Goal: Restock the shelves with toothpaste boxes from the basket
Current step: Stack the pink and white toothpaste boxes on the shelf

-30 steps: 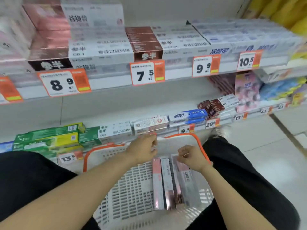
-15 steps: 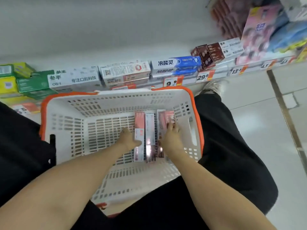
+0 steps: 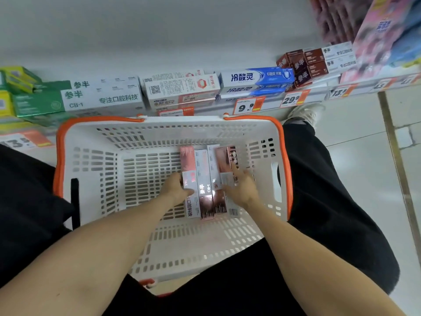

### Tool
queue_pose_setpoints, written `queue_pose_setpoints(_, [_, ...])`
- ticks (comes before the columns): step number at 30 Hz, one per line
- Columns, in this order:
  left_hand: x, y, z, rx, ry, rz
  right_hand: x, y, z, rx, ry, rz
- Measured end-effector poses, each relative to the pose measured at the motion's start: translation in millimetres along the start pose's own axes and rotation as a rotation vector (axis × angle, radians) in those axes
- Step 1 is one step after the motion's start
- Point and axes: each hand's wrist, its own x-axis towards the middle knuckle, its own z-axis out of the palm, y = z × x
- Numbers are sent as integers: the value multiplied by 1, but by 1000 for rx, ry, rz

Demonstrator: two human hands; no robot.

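Observation:
A white basket with an orange rim [image 3: 59,156] stands between my legs, below the bottom shelf. Several pink-and-white toothpaste boxes [image 3: 206,179] lie side by side on its floor, right of the middle. My left hand [image 3: 175,189] grips the leftmost box from its left side, with the thumb over its top. My right hand [image 3: 242,190] lies over the rightmost boxes, thumb on one side and fingers stretched along the other. Together both hands enclose the row of boxes.
The bottom shelf behind the basket holds green-and-white boxes [image 3: 100,96], blue boxes [image 3: 255,78] and brown boxes [image 3: 305,65], above orange price tags [image 3: 248,107]. To the right is tiled floor [image 3: 364,179], and a shoe [image 3: 305,114] shows near the shelf's foot.
My view has dropped from the upper shelves to the basket. Both hands went from the basket's far rim down onto the boxes and now clasp them from both sides.

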Motion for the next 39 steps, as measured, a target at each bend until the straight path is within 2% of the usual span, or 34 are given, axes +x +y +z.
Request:
queue_pose_setpoints(3, [-6,-4,-3,-69,14,-13,2,0,-4,38,-74,-39])
queue_pose_setpoints(7, [-14,-3,-2,-176,43,-46,-5,-10,5,199,-28,-48])
queue_pose_setpoints(10, [-16,-2,-1,-86,130,-69,-11,-18,20,261,-108,-9])
queue_pose_setpoints(13, [-15,-6,0,-49,173,-66,-11,-19,36,182,-165,26])
queue_pose_setpoints(15, [-16,-6,-1,-73,183,-89,-9,-19,35,156,-187,36])
queue_pose_setpoints(22, [-22,-6,-16,-126,147,-114,4,-10,11,292,-208,116])
queue_pose_setpoints(25, [-22,-15,-36,-178,54,-150,10,-16,4,176,-276,104])
queue_pose_setpoints(30, [-45,-19,-62,-487,-309,-191,13,-35,5,69,-408,85])
queue_pose_setpoints(36, [-71,-1,-81,-607,-490,-62,-4,-64,-25,288,-567,33])
queue_pose_setpoints(39, [-86,14,-95,-658,-527,14,-17,-76,-42,389,-551,-36])
